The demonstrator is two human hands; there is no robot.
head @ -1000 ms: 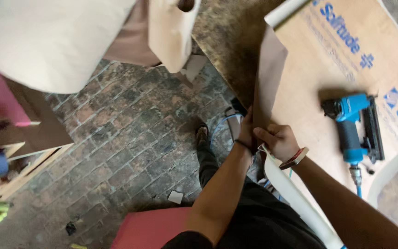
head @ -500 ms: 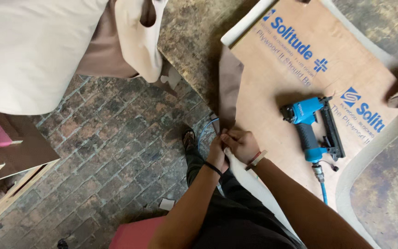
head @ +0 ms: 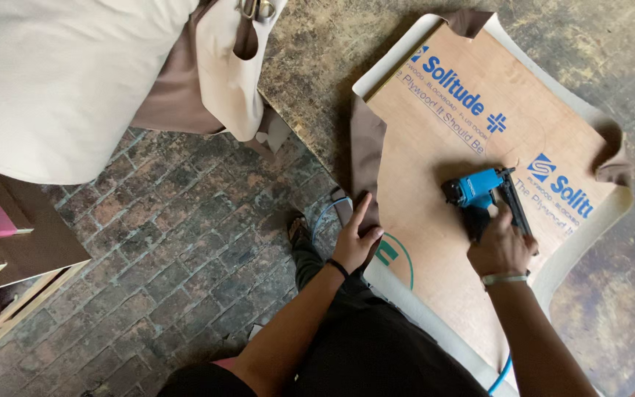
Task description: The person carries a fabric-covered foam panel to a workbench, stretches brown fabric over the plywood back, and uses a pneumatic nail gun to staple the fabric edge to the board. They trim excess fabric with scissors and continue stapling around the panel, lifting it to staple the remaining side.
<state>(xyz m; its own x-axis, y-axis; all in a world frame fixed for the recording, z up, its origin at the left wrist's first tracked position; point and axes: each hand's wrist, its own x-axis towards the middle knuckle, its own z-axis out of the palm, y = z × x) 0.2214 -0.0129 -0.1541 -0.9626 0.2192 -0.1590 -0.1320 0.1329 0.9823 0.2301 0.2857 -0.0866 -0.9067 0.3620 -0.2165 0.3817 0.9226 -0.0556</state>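
The left hand's (head: 356, 239) grip is released, palm flat on brown fabric (head: 367, 158) at the board's (head: 442, 242) nine o'clock edge. At three o'clock, the right hand (head: 501, 248) clenches a blue staple gun (head: 479, 192) standing on the board.

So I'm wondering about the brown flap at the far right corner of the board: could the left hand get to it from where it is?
Probably not easily: the left hand presses the brown fabric at the plywood board's near edge, while that flap lies across the board, beyond the right hand gripping the blue staple gun.
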